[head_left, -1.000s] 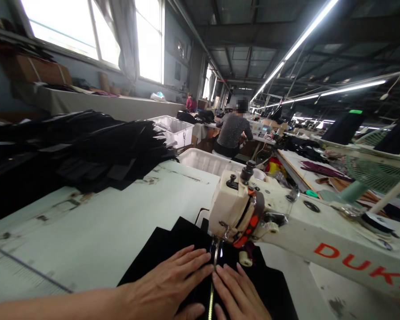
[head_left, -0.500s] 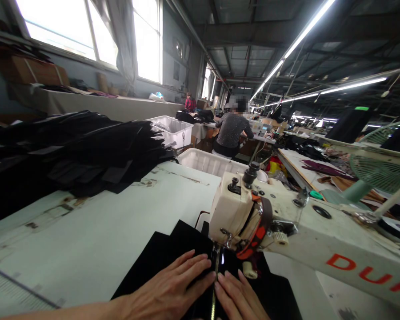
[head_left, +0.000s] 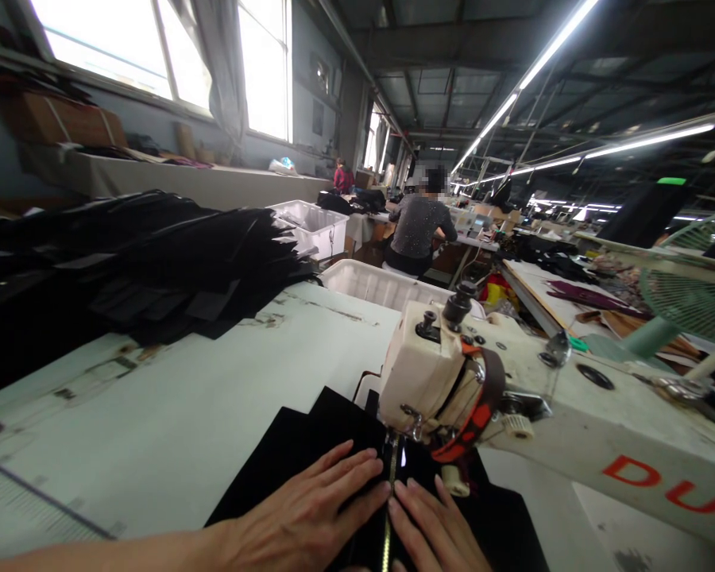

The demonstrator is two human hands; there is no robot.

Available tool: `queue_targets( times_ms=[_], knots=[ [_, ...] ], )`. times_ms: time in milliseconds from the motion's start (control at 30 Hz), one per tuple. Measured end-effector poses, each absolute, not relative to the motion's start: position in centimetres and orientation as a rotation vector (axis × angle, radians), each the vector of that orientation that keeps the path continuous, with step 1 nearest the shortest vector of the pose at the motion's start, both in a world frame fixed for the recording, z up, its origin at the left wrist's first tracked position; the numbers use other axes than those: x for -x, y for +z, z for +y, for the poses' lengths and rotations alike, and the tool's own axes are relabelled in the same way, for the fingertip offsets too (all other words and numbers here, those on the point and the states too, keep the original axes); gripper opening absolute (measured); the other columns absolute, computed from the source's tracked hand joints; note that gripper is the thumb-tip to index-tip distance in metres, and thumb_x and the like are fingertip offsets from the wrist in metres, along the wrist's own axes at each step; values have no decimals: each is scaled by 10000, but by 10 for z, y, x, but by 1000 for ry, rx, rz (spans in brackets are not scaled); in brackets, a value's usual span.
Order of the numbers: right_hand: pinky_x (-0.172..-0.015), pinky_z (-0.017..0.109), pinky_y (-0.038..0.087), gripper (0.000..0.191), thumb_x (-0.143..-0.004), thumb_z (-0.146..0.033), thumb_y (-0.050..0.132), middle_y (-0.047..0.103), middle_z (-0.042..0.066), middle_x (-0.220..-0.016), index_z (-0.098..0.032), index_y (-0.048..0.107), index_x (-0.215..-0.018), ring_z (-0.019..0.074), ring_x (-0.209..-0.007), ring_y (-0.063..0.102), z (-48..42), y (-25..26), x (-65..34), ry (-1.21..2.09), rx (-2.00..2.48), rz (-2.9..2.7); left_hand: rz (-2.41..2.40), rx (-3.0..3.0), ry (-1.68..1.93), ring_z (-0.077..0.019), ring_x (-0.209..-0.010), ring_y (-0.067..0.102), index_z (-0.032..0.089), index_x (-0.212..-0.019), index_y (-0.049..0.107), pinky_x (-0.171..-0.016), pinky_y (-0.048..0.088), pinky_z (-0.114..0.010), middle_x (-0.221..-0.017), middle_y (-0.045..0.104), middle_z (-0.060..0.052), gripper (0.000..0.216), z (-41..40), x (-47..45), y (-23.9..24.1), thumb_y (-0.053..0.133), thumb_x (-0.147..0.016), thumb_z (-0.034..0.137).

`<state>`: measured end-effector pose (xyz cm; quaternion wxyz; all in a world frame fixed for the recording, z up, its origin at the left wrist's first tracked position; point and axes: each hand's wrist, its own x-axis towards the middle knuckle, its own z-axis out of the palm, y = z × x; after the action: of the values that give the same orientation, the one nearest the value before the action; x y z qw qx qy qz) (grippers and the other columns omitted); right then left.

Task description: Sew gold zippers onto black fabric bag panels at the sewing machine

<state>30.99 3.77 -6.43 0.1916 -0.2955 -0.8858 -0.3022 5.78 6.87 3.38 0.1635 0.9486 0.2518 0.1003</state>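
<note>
at the near edge of the view, the left hand point(head_left: 310, 516) lies flat on a piece of black fabric point(head_left: 310, 437), fingers spread wide and pressing down, gripping nothing. just beside it the right hand point(head_left: 432, 528) also lies flat on the fabric, fingers stretched out and close together, its heel cut off by the bottom of the view. a metal zipper strip point(head_left: 387, 544) runs between the 2 hands toward the presser foot point(head_left: 393, 453) of the sewing machine point(head_left: 512, 397), and the fingertips of both hands sit just short of it. left of the fabric's pointed edge the white table point(head_left: 172, 405) is bare. farther back on it lies a stack of black pieces point(head_left: 172, 262). beyond the table's far edge stands a white bin point(head_left: 381, 284), and farther off a person point(head_left: 418, 234) sits working.
</note>
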Motion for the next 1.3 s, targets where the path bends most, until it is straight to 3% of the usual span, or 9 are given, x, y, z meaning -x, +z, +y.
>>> queue_targets(
  times_ms=[333,567,900,1133,1300],
  knots=[
    [-859,260,587,344,-896,-277,546,671,5,-1231,-182,642,-1213,172,-1049,684,38,-50,-300,-782,1038,-2433,811,-2589,139,-300,-1417,308,177,-1469,414,-1160,274,-472,-1538,329,-148,628,79,-61,17,605,-890,327],
    [-893,260,571,372,-890,-253,554,653,18,-1263,-171,619,-1247,174,-1089,666,40,-51,-300,-681,1077,-2417,747,-2609,244,-302,-1395,358,143,-1437,460,-1149,293,-489,-1489,417,-177,635,86,-65,16,635,-842,282],
    [-954,269,538,406,-885,-238,563,634,28,-1289,-163,594,-1282,177,-1122,648,43,-54,-306,-643,1056,-2452,751,-2651,217,-320,-1406,327,122,-1449,440,-1140,304,-483,-1498,392,-210,642,86,-64,17,628,-859,291],
    [-939,390,569,390,-917,-208,487,610,83,-1323,-137,600,-1284,245,-1187,608,33,-34,-294,-541,1224,-2457,720,-2731,318,-290,-1397,371,118,-1426,472,-1171,268,-445,-1471,449,-198,571,94,-69,8,592,-912,336],
    [-1061,483,463,390,-948,-215,448,585,111,-1354,-145,584,-1306,248,-1258,547,6,-20,-276,-175,1471,-2387,793,-2687,178,-302,-1459,199,113,-1480,373,-1181,176,-536,-1546,316,-196,581,58,-60,14,454,-992,417]
  ],
)
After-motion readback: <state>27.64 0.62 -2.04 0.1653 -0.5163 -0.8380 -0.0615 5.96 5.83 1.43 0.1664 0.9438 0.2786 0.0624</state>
